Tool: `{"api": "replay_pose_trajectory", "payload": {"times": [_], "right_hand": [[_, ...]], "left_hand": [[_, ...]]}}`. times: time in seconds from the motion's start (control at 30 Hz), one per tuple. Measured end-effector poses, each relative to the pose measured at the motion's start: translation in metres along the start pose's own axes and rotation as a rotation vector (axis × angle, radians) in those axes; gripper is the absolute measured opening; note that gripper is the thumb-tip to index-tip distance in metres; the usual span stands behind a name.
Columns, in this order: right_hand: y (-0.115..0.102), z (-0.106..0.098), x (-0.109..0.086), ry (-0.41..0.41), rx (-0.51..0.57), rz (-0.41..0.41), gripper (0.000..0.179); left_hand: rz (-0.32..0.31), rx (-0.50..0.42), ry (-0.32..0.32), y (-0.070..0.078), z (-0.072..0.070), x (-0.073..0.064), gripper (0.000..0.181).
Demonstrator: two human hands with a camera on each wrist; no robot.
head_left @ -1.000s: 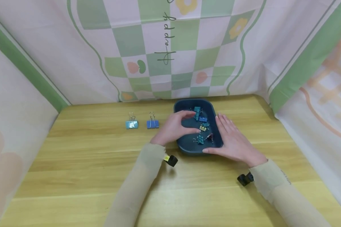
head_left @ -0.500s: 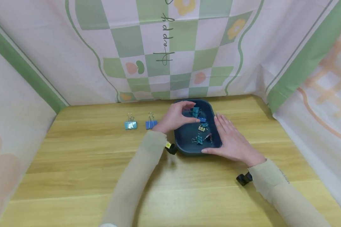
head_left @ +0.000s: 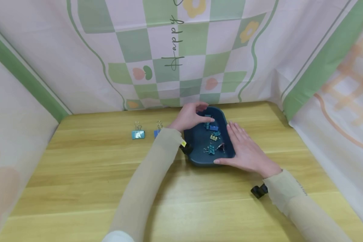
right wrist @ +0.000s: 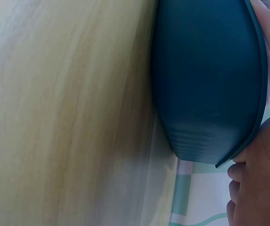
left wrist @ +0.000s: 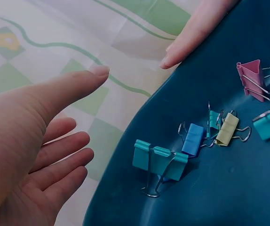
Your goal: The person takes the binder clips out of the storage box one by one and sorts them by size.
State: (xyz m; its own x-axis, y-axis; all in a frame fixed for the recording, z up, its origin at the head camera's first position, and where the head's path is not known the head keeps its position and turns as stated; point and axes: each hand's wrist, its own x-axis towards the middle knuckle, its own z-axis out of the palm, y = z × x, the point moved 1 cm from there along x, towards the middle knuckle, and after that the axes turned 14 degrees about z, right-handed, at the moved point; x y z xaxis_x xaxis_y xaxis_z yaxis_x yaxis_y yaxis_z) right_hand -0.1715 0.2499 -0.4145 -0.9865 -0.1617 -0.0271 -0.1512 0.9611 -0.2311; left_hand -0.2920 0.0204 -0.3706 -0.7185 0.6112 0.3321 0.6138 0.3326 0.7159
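Observation:
A dark blue-green tray [head_left: 196,153] lies on the table with several binder clips inside. In the left wrist view these include a large teal clip [left wrist: 142,157], a blue clip [left wrist: 193,140], a yellow clip [left wrist: 227,130] and a pink clip [left wrist: 252,79]. My left hand [head_left: 190,116] hovers over the tray's far left corner, thumb and fingers spread apart, holding nothing. The large teal clip is the nearest one to it. With straight fingers along the right side and thumb at the near edge, my right hand [head_left: 248,154] rests against the tray.
Left of the tray, a light blue binder clip [head_left: 138,134] stands on the wooden table [head_left: 78,174]. Beside it is a darker blue clip [head_left: 156,133], partly covered by my left sleeve. A patterned curtain [head_left: 163,43] hangs behind the table's far edge.
My left hand has moved away from me, from above the tray's middle to its far left corner. The large teal clip has shifted slightly. My right hand stays at the tray.

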Motion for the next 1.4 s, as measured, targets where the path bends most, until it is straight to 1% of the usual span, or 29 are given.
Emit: {"api": "replay_pose_trajectory", "payload": {"times": [0.17, 0.37, 0.5, 0.63, 0.73, 0.87, 1.0, 1.1, 1.27, 1.4], "right_hand": [[0.0, 0.0, 0.0, 0.002, -0.001, 0.0, 0.131], [0.0, 0.0, 0.0, 0.01, -0.002, -0.005, 0.131], [0.0, 0.0, 0.0, 0.018, 0.001, -0.011, 0.131], [-0.001, 0.0, -0.001, 0.018, 0.003, -0.009, 0.131], [-0.002, -0.001, -0.002, 0.017, 0.007, -0.005, 0.131], [-0.001, 0.0, -0.002, 0.027, 0.014, -0.008, 0.132], [-0.001, 0.001, -0.002, 0.031, 0.018, -0.01, 0.131], [0.0, 0.001, -0.002, 0.027, 0.018, -0.007, 0.131], [-0.001, 0.001, -0.002, 0.02, 0.018, -0.003, 0.131], [0.0, 0.001, -0.002, 0.017, 0.015, 0.002, 0.131]], "left_hand": [[-0.025, -0.012, -0.023, 0.0, 0.005, 0.009, 0.07], [-0.068, 0.003, -0.06, -0.004, 0.017, 0.013, 0.07], [-0.093, 0.037, -0.074, -0.008, 0.024, 0.014, 0.07], [-0.102, 0.102, -0.098, -0.011, 0.03, 0.014, 0.067], [-0.138, 0.15, -0.11, -0.013, 0.032, 0.015, 0.064], [-0.199, 0.189, -0.11, -0.016, 0.034, 0.016, 0.057], [-0.224, 0.217, -0.095, -0.019, 0.036, 0.017, 0.047], [-0.246, 0.228, -0.089, -0.021, 0.038, 0.018, 0.045], [-0.282, 0.218, -0.098, -0.02, 0.041, 0.018, 0.048], [-0.291, 0.192, -0.087, -0.018, 0.042, 0.016, 0.045]]}}
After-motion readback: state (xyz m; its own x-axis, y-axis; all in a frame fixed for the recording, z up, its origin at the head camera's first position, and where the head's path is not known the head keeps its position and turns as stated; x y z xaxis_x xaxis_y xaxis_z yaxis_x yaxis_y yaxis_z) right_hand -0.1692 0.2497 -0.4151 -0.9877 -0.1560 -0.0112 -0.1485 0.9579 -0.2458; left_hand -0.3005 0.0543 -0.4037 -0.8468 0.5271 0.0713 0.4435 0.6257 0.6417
